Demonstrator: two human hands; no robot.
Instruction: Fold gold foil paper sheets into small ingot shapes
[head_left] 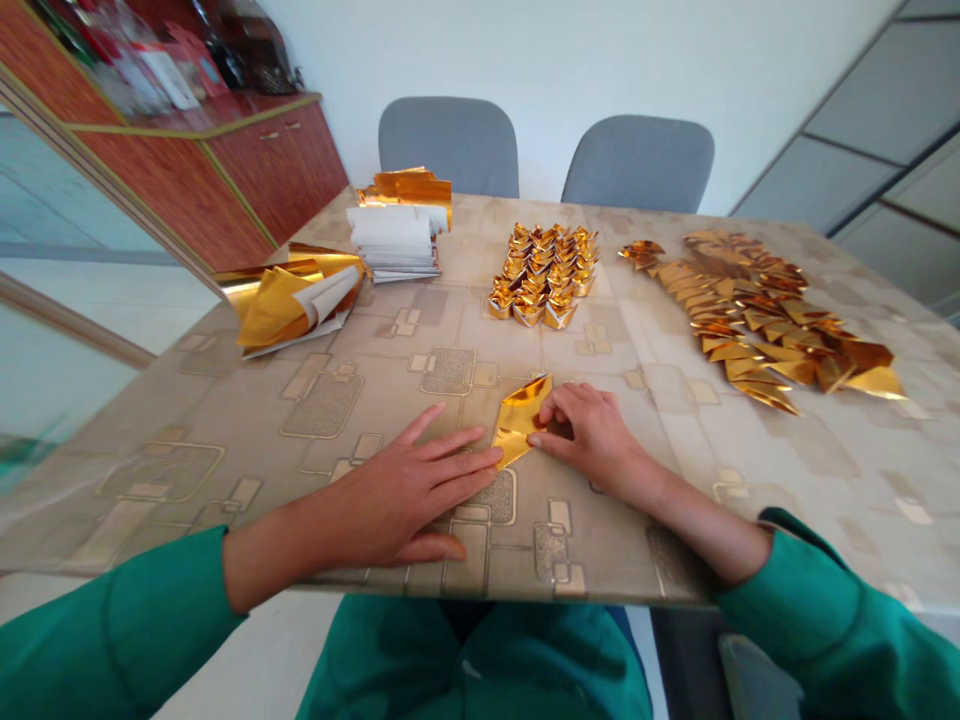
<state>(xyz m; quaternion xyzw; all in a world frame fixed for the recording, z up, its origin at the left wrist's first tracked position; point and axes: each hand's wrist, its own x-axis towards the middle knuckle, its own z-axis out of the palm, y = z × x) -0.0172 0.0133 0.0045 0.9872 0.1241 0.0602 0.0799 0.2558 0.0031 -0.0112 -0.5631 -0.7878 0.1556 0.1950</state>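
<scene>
Writing: none can be read anywhere; the items on the sideboard (247, 150) at the far left are too blurred to tell
Table (225, 420): covered in a beige cloth with a pattern of rounded squares; two grey chairs (450, 145) stand at its far edge
Folded gold ingots (545, 272): packed in close rows at the far middle of the table, well apart from the hands
Flat folded gold pieces (757, 315): overlapped in a long band on the right side
Loose gold sheets (296, 295): a curled heap at the left edge, gold face and white back both showing
Paper stack (397, 240): just beyond the loose sheets, white backs up, with gold sheets behind it
Gold foil sheet (520, 420): lies flat near the front edge, between the two hands, folded to a pointed shape
Left hand (401, 495): open, palm down, fingers spread, fingertips resting on the sheet's near left tip
Right hand (592, 435): curled loosely, fingertips pressing the sheet's right edge against the table
Sleeves: green, on both arms
</scene>
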